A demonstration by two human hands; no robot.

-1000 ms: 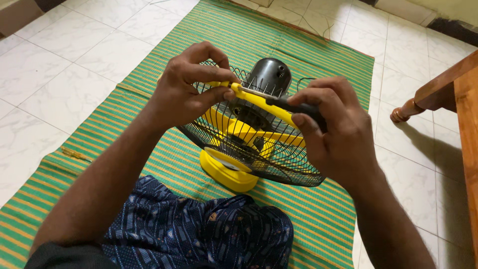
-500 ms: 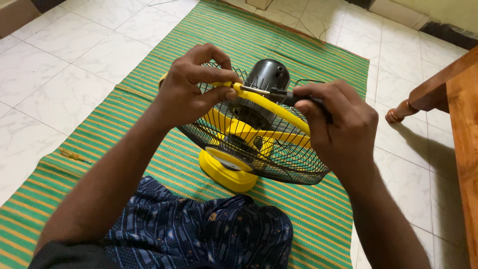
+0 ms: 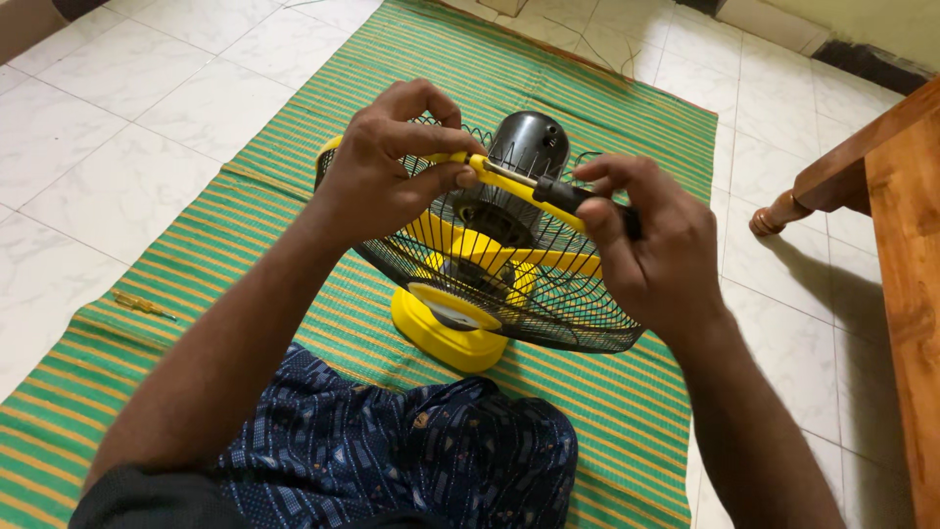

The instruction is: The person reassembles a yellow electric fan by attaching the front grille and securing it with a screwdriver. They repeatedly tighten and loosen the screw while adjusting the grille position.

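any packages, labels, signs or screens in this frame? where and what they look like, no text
No packages, labels, signs or screens are visible.
In view instead: a yellow and black table fan on a green and yellow striped mat.
The left hand pinches the fan's yellow rim; the right hand grips a black-handled screwdriver.
A small yellow tool lies at the mat's left edge.

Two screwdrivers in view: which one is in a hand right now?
The black-handled screwdriver, gripped by the right hand, its shaft at the fan's yellow rim. The small yellow screwdriver lies untouched on the mat's left edge.
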